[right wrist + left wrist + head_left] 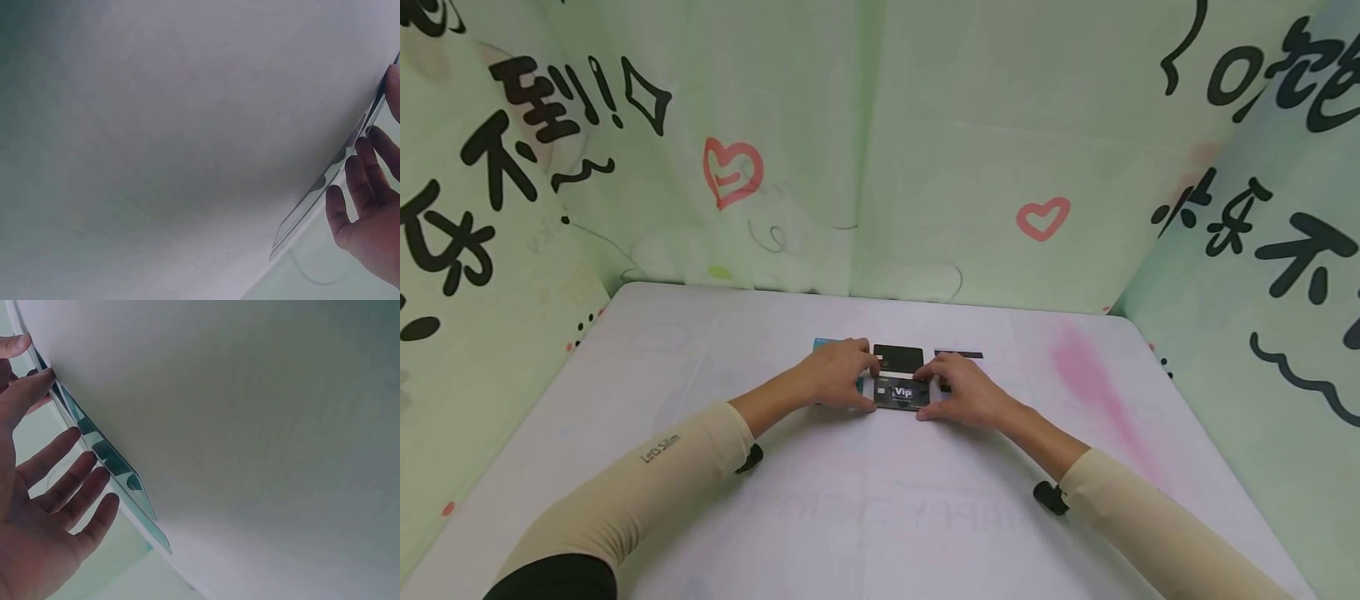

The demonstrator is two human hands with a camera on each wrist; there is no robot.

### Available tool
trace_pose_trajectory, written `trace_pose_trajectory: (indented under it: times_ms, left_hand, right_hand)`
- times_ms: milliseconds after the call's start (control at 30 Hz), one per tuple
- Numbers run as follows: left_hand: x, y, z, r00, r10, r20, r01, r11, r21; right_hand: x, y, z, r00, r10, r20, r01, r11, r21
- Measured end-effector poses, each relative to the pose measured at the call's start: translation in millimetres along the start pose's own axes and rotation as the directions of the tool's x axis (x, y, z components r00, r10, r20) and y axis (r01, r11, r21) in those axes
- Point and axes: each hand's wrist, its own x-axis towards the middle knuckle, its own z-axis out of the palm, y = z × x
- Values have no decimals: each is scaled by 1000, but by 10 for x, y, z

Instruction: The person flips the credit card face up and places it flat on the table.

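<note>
A black card printed "Vip" (902, 393) lies between my two hands, just in front of a second dark card (898, 358). My left hand (838, 375) holds the Vip card by its left side, thumb at the near corner and a finger toward the far one. On the opposite side my right hand (961, 390) grips it likewise with thumb and finger. Under the left hand a blue card (824, 342) is mostly covered. A card with a black stripe (958, 354) shows partly beyond the right hand. Remaining fingers (103, 478) are spread.
The cards lie on a table with a white cloth (865, 508), its back edge just beyond them. Pale green curtains (925, 150) with writing and hearts stand behind and at both sides. A pink patch (1097, 383) marks the cloth at right.
</note>
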Motion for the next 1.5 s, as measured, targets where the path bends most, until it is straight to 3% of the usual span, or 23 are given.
trace_pose_trajectory:
  times_ms: [300,1033,1300,1500]
  left_hand:
    - [23,30,-20,999,-41,30,43,996,-73]
    - [80,51,-40,998,-35,57,41,995,-93]
    - [90,69,-63,998,-23,65,27,998,-58]
    - [113,56,-96,995,-29,92,30,1000,-3]
  right_hand:
    - [-23,-16,-33,1000,3,18,-3,1000,-3]
    - [-29,48,-37,999,-37,19,38,997,-63]
    - [-34,55,-34,997,-71,-11,70,996,-46]
    - [-44,80,-88,999,-43,-27,43,999,2]
